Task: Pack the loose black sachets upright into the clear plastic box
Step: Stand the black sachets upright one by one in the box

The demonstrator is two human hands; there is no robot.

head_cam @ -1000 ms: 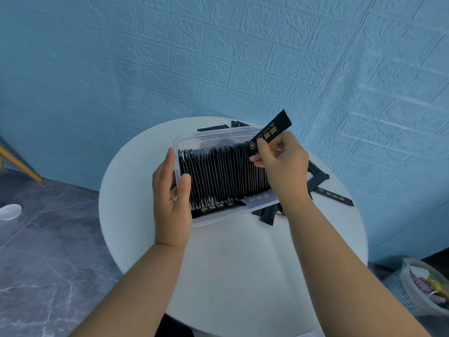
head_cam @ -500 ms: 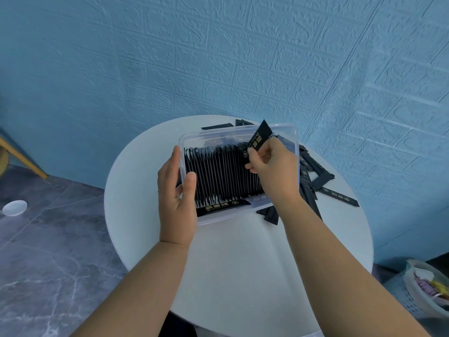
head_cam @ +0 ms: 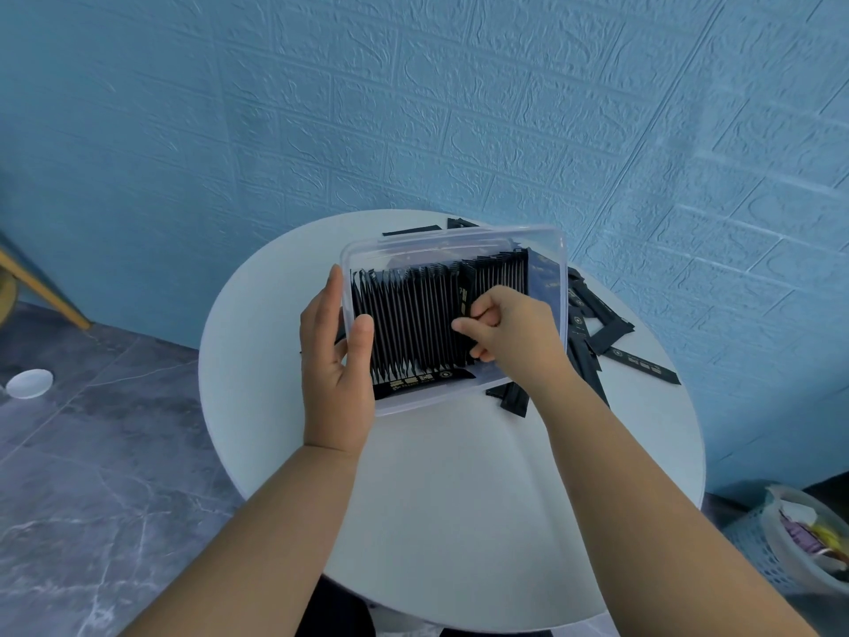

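Head view: one clear rectangular plastic box (head_cam: 416,405) sits on the far half of one round white surface (head_cam: 459,498). Inside it a packed row of black sachets (head_cam: 409,324) stands upright on edge, running from the left wall almost to the right wall. They are pressed too tightly together to count exactly. One more gold-printed black sachet (head_cam: 425,377) lies flat along the near wall, in front of the row.

Both hands are at the box. The left hand (head_cam: 337,365) grips the left wall, thumb hooked over the rim to the inside, fingers outside. The right hand (head_cam: 512,335) reaches in from the right with curled fingers and pinches a single black sachet (head_cam: 464,294), which stands in the row right of its middle.

Loose black sachets (head_cam: 643,366) lie overlapped on the surface just right of the box, at least five of them, some partly hidden by the right forearm. Two further black sachets (head_cam: 411,231) show behind the far wall.

Behind stands a blue brick-embossed wall (head_cam: 413,108). On the grey marbled floor (head_cam: 92,452) lies one small white dish (head_cam: 30,383) at the left, and one lattice plastic basket (head_cam: 753,544) holding scraps stands at the lower right.
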